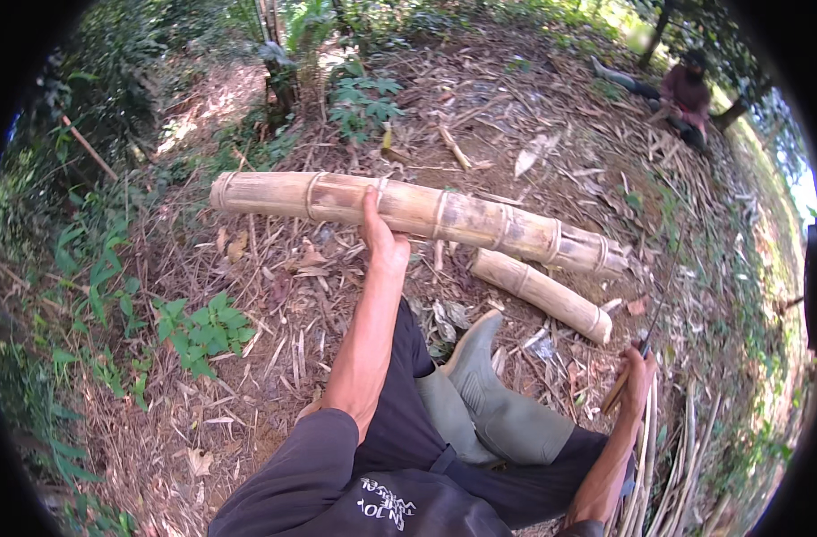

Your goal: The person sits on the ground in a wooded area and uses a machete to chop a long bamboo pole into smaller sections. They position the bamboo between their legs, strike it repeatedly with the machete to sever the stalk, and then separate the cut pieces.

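My left hand (pixel 383 240) is closed on a long, thick bamboo pole (pixel 274 194), with the thumb up against its near side. The pole is held off the ground and lies crosswise in front of me, its right end ragged and split. Off to the right, my right hand (pixel 639 374) is closed round a long knife; its wooden handle (pixel 613 394) sticks out below the fist and its thin dark blade (pixel 656 313) points up and away. A shorter bamboo section (pixel 544 293) lies on the ground beneath the pole's right half.
My boots (pixel 516 416) are folded close in front of me. Several thin split strips (pixel 645 456) lie at the lower right. Leafy plants (pixel 207 334) grow on the left. Dry leaves and chips cover the ground. Another person (pixel 686 98) sits at the far right.
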A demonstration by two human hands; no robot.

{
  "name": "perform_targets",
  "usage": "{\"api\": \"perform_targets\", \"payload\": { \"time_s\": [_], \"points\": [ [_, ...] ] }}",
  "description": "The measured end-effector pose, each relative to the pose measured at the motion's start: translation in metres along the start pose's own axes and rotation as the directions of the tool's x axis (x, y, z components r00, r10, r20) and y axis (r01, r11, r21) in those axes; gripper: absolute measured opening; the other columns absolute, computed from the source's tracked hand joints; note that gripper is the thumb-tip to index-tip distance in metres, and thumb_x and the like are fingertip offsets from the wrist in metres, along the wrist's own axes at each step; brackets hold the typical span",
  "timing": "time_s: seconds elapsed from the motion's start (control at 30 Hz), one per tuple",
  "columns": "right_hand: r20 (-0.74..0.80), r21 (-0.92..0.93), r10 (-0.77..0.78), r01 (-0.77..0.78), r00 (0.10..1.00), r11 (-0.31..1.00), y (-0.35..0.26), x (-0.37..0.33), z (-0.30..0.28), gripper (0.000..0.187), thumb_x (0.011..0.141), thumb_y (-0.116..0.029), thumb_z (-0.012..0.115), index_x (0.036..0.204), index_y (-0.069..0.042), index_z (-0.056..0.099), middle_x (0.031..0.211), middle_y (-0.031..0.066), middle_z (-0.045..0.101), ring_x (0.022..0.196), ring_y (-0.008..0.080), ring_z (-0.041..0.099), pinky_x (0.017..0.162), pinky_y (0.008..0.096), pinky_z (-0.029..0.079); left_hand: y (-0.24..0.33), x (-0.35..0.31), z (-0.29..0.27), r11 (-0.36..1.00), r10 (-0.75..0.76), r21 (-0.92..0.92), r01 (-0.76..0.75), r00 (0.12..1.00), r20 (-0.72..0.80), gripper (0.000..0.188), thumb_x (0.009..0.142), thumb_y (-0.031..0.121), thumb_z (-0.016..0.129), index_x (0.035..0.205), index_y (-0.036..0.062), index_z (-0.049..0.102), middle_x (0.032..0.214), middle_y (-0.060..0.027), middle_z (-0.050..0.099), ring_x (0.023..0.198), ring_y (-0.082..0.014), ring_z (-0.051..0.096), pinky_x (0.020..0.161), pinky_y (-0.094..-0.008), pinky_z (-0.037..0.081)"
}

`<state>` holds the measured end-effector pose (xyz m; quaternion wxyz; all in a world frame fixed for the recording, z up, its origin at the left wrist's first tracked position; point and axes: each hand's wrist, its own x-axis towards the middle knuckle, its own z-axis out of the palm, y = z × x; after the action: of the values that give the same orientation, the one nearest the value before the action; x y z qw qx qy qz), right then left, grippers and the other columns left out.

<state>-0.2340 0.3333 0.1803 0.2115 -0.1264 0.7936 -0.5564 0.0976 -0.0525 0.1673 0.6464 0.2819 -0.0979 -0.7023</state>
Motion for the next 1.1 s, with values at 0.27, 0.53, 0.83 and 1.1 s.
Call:
{"api": "perform_targets", "payload": {
  "time_s": [0.27,0.53,0.83,1.1],
  "points": [
    [-0.263,0.701,-0.205,0.332,0.943,0.631,-0.056,-0.007,-0.057,0.05,0.097,-0.036,0.055,0.127,0.003,0.046,0.131,0.023,0.054,0.051,0.0057,0.049,0.041,0.0196,0.045,-0.131,-0.045,0.104,0.919,-0.393,0.085,0.385,0.914,0.103,0.073,0.08,0.052,0.068,0.134,0.0096,0.042,0.128,-0.0129,0.052,0.119,-0.0293,0.051,0.097,-0.0546,0.043],
    [-0.502,0.652,-0.264,0.561,0.823,0.51,-0.047,-0.062,-0.094,0.056,0.096,-0.046,0.051,0.128,0.0,0.047,0.138,0.0218,0.048,0.051,0.0044,0.048,0.041,0.0165,0.046,-0.245,-0.112,0.134,0.692,-0.698,0.025,0.721,0.66,0.278,0.067,0.085,0.057,0.059,0.132,0.011,0.046,0.131,-0.0141,0.052,0.123,-0.0296,0.048,0.107,-0.0552,0.033],
    [-0.627,0.613,-0.249,0.664,0.738,0.428,-0.028,-0.096,-0.121,0.043,0.094,-0.043,0.056,0.109,-0.002,0.053,0.082,0.0068,0.061,0.055,0.01,0.05,0.038,0.0204,0.044,-0.284,-0.132,0.101,0.53,-0.808,0.072,0.845,0.477,0.346,0.072,0.085,0.059,0.058,0.134,0.0084,0.045,0.136,-0.0146,0.049,0.125,-0.0305,0.048,0.109,-0.0533,0.033],
    [-0.471,0.736,-0.34,0.575,0.814,0.357,-0.01,-0.112,-0.114,0.049,0.095,-0.044,0.054,0.122,-0.003,0.05,0.102,0.0131,0.062,0.053,0.0105,0.043,0.038,0.0201,0.043,-0.269,-0.111,0.084,0.549,-0.805,0.089,0.831,0.498,0.322,0.075,0.082,0.063,0.06,0.133,0.0101,0.047,0.133,-0.0122,0.053,0.124,-0.0293,0.049,0.109,-0.0523,0.033]
  ]
}}
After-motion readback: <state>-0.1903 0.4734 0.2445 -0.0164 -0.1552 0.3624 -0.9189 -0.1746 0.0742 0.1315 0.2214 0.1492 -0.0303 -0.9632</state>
